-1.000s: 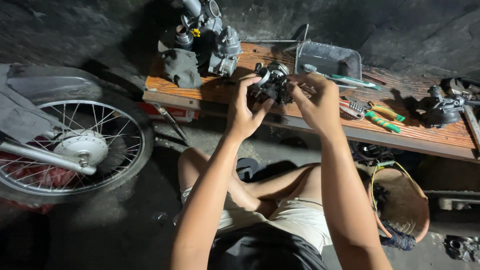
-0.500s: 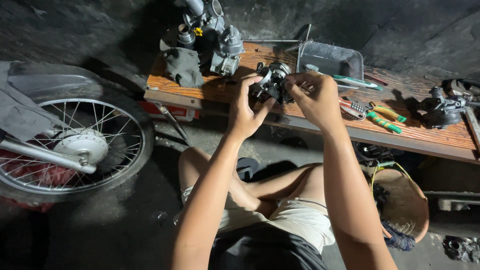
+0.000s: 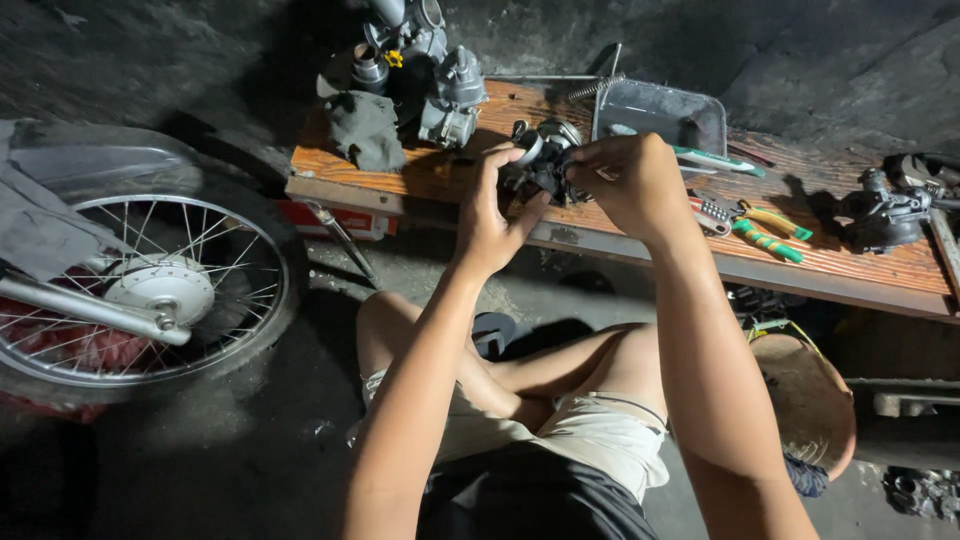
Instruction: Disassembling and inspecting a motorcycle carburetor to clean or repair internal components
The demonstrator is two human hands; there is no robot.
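I sit on the ground facing a low wooden bench (image 3: 640,240). Both my hands hold a dark metal carburettor-like part (image 3: 545,160) above the bench's front edge. My left hand (image 3: 495,215) grips it from the left, fingers curled over its top. My right hand (image 3: 630,180) closes on its right side, hiding that half. The part's round silver cap shows between the hands.
On the bench lie a dark rag (image 3: 365,130), a grey engine part (image 3: 455,95), a metal tray (image 3: 660,112), green-handled pliers (image 3: 765,235) and another dark engine part (image 3: 885,215). A spoked motorcycle wheel (image 3: 150,290) stands at left. A woven basket (image 3: 805,400) sits at right.
Both hands keep hold of the part and shift only slightly; the fingers of my left hand have moved a little over its top.
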